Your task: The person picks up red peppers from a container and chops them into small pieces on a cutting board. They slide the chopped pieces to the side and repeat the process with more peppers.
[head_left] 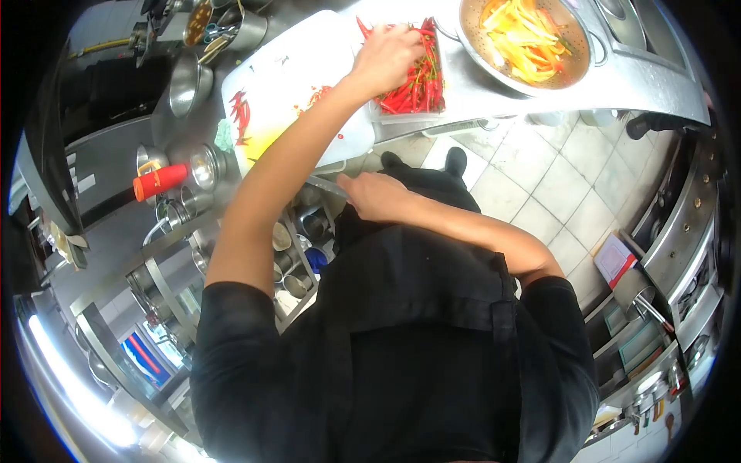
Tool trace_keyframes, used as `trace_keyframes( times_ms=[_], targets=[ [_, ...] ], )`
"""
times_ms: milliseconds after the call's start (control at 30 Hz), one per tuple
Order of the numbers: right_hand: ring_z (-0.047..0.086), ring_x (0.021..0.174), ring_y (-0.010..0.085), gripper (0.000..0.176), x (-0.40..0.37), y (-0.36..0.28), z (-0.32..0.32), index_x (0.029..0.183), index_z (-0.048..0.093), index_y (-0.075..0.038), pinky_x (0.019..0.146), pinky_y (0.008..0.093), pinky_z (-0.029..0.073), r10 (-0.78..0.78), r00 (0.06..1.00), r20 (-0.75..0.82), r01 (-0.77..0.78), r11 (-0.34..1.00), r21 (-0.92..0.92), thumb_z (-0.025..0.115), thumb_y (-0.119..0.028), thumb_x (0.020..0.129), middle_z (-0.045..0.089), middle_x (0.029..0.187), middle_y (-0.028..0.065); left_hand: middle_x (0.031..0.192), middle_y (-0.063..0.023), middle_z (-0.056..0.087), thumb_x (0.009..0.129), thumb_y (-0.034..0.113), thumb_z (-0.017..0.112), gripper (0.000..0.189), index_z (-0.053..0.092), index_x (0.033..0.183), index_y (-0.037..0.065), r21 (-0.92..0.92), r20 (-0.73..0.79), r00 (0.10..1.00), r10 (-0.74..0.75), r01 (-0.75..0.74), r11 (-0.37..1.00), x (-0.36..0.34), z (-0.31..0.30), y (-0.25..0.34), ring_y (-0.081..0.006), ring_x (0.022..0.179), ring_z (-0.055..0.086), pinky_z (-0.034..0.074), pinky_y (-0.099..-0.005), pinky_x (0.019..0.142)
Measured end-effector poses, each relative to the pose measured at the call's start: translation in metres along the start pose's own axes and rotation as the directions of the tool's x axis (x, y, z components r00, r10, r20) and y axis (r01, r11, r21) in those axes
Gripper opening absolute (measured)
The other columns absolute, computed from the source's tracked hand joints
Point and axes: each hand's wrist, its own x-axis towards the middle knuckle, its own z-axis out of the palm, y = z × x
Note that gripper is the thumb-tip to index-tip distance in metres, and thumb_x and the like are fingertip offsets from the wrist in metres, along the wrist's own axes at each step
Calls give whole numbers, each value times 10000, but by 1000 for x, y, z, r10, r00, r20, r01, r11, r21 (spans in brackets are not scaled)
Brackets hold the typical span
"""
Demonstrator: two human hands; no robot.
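My left hand (391, 55) reaches down into a clear container (413, 117) full of red chilies (421, 91) with green stems. Its fingers are curled onto the chilies and the fingertips are hidden. Low beside the cutting board, my right hand (373, 196) is closed around a knife (324, 184); the handle is hidden in the fist, and part of the blade shows. On the white cutting board (289, 65) lie several whole chilies (241, 116) at the left and chopped chili pieces (318, 96) near the middle. My left forearm crosses over the board.
A perforated metal colander (472, 35) with yellow and orange pepper strips (532, 46) stands right of the container. Left of the board are a green cloth (225, 135), metal bowls (185, 89) and a red bottle (160, 182). Shelves with pots (312, 222) sit under the counter.
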Motion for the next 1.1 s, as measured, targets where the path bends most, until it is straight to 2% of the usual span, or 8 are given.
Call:
trace_keyframes(
  times_ms=[267, 333, 400, 467, 600, 767, 900, 1100],
  targets=[
    [619, 737, 395, 305, -12, 4, -5, 1024, 498, 23, 636, 480, 483, 10, 999, -43, -10, 1000, 9, 567, -36, 733, 621, 743, 228, 814, -54, 629, 763, -15, 595, 76, 618, 776, 56, -699, -295, 874, -387, 79, 711, 1, -9, -7, -185, 818, 598, 452, -367, 786],
    [619, 745, 395, 292, -11, 4, -4, 1016, 505, 20, 638, 481, 483, 8, 999, -49, -9, 1000, -2, 566, -39, 737, 621, 746, 228, 803, -68, 631, 806, -9, 574, 68, 624, 803, 37, -998, -67, 740, -669, -43, 53, 5, -17, -15, -143, 789, 597, 482, -334, 723],
    [619, 754, 394, 278, -9, 6, -3, 1009, 513, 17, 641, 483, 482, 8, 999, -54, -10, 1000, -25, 565, -41, 742, 621, 748, 228, 782, -90, 630, 835, 38, 563, 72, 630, 855, 22, -996, -95, 731, -675, -72, 62, 7, -9, -31, -138, 749, 595, 483, -330, 687],
    [617, 771, 394, 259, -8, 4, 0, 996, 523, 17, 648, 484, 482, 23, 999, -49, -26, 998, -49, 562, -46, 748, 618, 745, 228, 766, -115, 637, 842, 121, 567, 130, 643, 899, 31, -745, 19, 898, -440, 306, 593, 6, -10, -38, -187, 684, 590, 480, -344, 677],
    [614, 789, 402, 311, -8, -3, -4, 1036, 520, 10, 670, 484, 489, 49, 999, -22, -50, 995, -82, 566, -41, 732, 623, 803, 233, 758, -125, 646, 772, 195, 608, 185, 678, 916, 102, -408, 166, 930, -328, 368, 836, 3, -18, -39, -269, 712, 616, 472, -366, 674],
    [593, 819, 412, 349, -17, -8, -16, 1088, 489, 3, 679, 491, 467, 60, 995, -79, -68, 993, -94, 563, -49, 752, 603, 822, 242, 860, -80, 669, 794, 179, 563, 172, 667, 922, 130, -555, 162, 973, -163, 227, 801, -16, 6, -39, -247, 758, 623, 450, -379, 767],
    [591, 749, 415, 347, -9, 11, -8, 1069, 487, 11, 625, 488, 455, -85, 983, -164, 65, 990, -126, 562, -29, 732, 582, 737, 242, 1166, -49, 529, 721, 63, 580, 160, 685, 794, 159, -158, 179, 982, 61, -32, 987, -9, 6, -31, -265, 1016, 543, 447, -432, 815],
    [579, 745, 432, 233, -18, -2, -14, 987, 514, 30, 639, 501, 438, -42, 970, -241, 3, 987, -159, 538, -64, 776, 580, 748, 257, 972, -91, 521, 685, 42, 597, 173, 685, 807, 127, -262, 100, 990, 98, -69, 963, -9, -8, -27, -267, 904, 560, 464, -411, 769]
  ],
)
